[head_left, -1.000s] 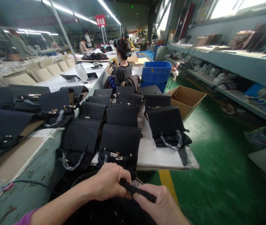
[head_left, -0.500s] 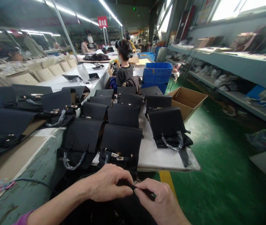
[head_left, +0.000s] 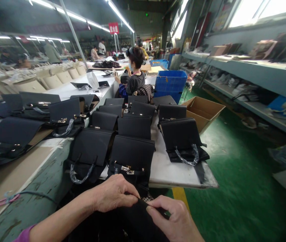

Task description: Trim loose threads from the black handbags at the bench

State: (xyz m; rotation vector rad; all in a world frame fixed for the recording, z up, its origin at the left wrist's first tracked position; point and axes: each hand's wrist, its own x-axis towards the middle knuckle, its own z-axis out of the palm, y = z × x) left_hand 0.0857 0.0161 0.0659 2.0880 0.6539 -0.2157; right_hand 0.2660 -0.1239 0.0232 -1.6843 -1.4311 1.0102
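Low in the head view, my left hand pinches the top edge of what looks like a black handbag. Thumb and fingers of my right hand grip the same edge a little to the right. The lower part of this bag is lost in shadow, so its shape is unclear. Just beyond my hands, a black handbag with a metal clasp stands on the white table. Beside it to the left is another black handbag with a plastic-wrapped handle.
A black handbag sits near the table's right corner. More bags fill the left bench. Further back are a cardboard box, blue bins and a seated person. Shelves line the right wall.
My left hand's thumb and fingers have closed closer together on the black edge. My right hand stays on it, its pinch slightly shifted. The view has tilted slightly.
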